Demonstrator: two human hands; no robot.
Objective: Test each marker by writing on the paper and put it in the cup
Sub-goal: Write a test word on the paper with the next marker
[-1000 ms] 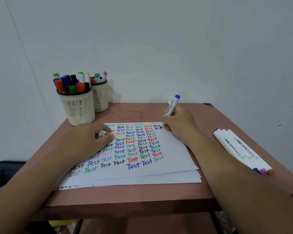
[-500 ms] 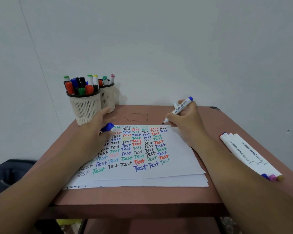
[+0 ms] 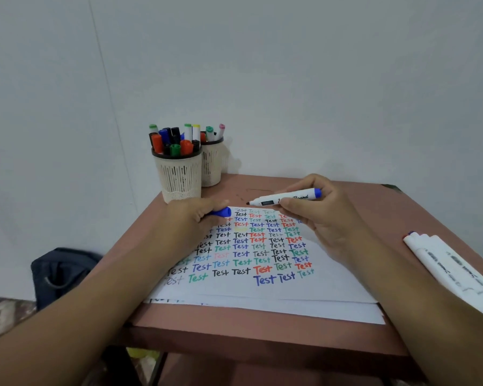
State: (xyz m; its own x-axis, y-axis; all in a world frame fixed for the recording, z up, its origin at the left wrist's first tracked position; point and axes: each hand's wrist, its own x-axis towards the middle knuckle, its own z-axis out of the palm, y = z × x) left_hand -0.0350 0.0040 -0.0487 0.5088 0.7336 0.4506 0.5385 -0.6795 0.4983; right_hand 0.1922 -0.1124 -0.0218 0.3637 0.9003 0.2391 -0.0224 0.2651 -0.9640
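At centre frame, above a sheet of paper [image 3: 262,291] filled with rows of the word "Test" in black, blue, green and red, the right hand [image 3: 321,215] pinches an uncapped white marker [image 3: 285,198] between thumb and fingers. That marker lies nearly level, its dark tip pointing toward frame left just above the paper's far edge, its blue end toward frame right. Just left of it, the left hand [image 3: 190,218] rests on the paper's upper left corner, fingers curled round a blue cap [image 3: 221,212] whose end shows past the fingertips. Cap and marker tip are near each other but apart. Two pale slotted cups [image 3: 180,176] stand side by side at the pink table's [image 3: 262,338] far left corner, both holding capped markers upright. At the right edge of the frame, several white markers [image 3: 452,271] lie in a row on the table, touching one another. A dark bag [image 3: 62,271] sits on the floor at lower left.
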